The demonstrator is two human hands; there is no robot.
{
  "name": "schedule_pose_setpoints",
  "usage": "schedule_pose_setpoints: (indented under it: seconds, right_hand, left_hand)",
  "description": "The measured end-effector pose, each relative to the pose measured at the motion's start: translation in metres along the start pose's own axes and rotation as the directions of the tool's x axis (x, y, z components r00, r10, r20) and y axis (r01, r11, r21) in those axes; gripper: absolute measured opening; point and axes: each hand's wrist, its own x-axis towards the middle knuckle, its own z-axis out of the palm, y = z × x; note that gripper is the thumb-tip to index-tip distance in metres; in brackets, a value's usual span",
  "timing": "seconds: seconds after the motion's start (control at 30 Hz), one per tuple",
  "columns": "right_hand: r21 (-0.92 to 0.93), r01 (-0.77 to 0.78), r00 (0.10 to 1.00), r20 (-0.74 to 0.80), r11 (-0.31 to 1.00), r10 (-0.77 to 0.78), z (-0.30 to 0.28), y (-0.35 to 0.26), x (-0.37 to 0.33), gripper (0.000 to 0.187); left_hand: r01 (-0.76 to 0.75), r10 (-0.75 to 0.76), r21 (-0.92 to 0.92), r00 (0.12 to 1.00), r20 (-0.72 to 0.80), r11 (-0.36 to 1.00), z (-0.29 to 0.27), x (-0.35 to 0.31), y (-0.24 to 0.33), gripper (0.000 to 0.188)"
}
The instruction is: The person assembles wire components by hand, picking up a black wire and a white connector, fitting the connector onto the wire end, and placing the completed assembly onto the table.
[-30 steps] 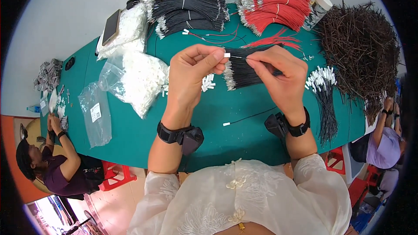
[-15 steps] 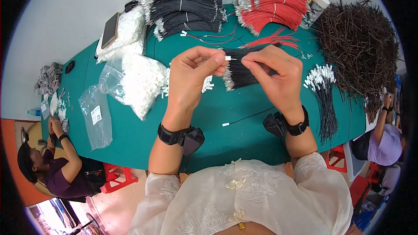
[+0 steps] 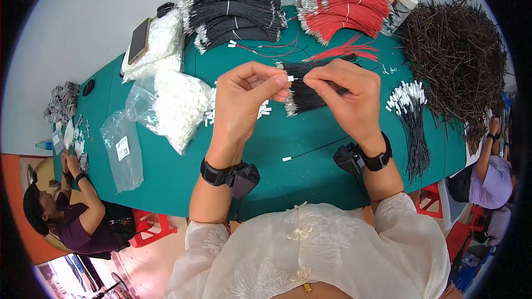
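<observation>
My left hand (image 3: 249, 89) pinches a small white plastic connector (image 3: 290, 78) between thumb and forefinger. Facing it, my right hand (image 3: 350, 87) pinches a thin black wire (image 3: 301, 80), whose end meets the connector's right side. How deep the wire sits in it is too small to tell. Behind both hands lies a bundle of black wires (image 3: 305, 102) with bare metal ends at its left. A single black wire with a white connector (image 3: 287, 159) rests on the green table (image 3: 277, 188) below my hands. Loose white connectors (image 3: 265, 109) are partly hidden behind my left hand.
An open bag of white connectors (image 3: 176, 105) lies left, near an empty clear bag (image 3: 123, 152). Black wire bundles (image 3: 233, 8) and red ones (image 3: 349, 5) stand behind. Finished-looking wires (image 3: 410, 116) and a dark heap (image 3: 454, 61) lie right. Co-workers sit at both sides.
My right hand has shifted slightly left, bringing the black wire up to the white connector; the gap between them has closed. My left hand is nearly still.
</observation>
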Motion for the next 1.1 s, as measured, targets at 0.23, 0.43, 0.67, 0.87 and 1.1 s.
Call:
schedule_pose_setpoints:
  seconds: [0.23,0.43,0.67,0.87,1.1]
  right_hand:
    - [0.035,-0.059,0.996,0.063,0.998,0.057,-0.003,0.001,0.001,0.009]
    - [0.023,-0.021,0.997,0.075,1.0,0.019,-0.004,0.008,-0.001,0.01]
    - [0.031,0.018,0.995,0.095,0.999,-0.021,-0.005,0.006,0.0,0.011]
    - [0.037,0.006,0.995,0.096,0.999,-0.009,-0.003,0.005,-0.001,0.011]
    - [0.034,-0.001,0.996,0.093,0.999,-0.002,-0.002,0.003,-0.001,0.01]
  left_hand:
    - [-0.007,0.007,0.014,1.0,0.009,1.0,0.0,-0.001,0.0,0.01]
    - [0.032,-0.033,0.028,0.999,0.02,0.999,-0.001,-0.001,0.002,0.011]
    - [0.064,-0.063,-0.017,0.997,0.047,0.998,0.0,-0.001,0.001,0.011]
    - [0.069,-0.068,-0.019,0.996,0.053,0.997,-0.002,0.001,-0.003,0.01]
    - [0.089,-0.086,-0.034,0.992,0.089,0.995,0.009,-0.001,-0.009,0.01]
